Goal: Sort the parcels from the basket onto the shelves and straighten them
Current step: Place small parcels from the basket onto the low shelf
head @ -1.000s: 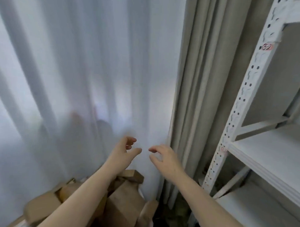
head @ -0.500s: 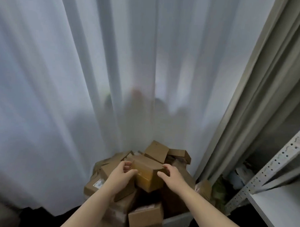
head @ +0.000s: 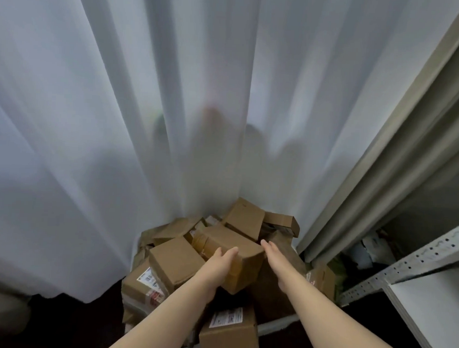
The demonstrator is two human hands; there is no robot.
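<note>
Pick-up step: left hand (head: 221, 263) and right hand (head: 275, 264), fingers straight, press both sides of the top brown cardboard box (head: 228, 239) in the heaped pale-rimmed basket (head: 278, 323). Next, probably: lift clear, swing right to the white metal shelf (head: 426, 311).

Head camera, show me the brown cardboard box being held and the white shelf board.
Held brown cardboard box (head: 228, 239), head view, on its top face.
White shelf board (head: 431, 311), head view, on its bare top surface.

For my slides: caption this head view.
Left hand and right hand flank a cardboard parcel atop the heaped basket.
</note>
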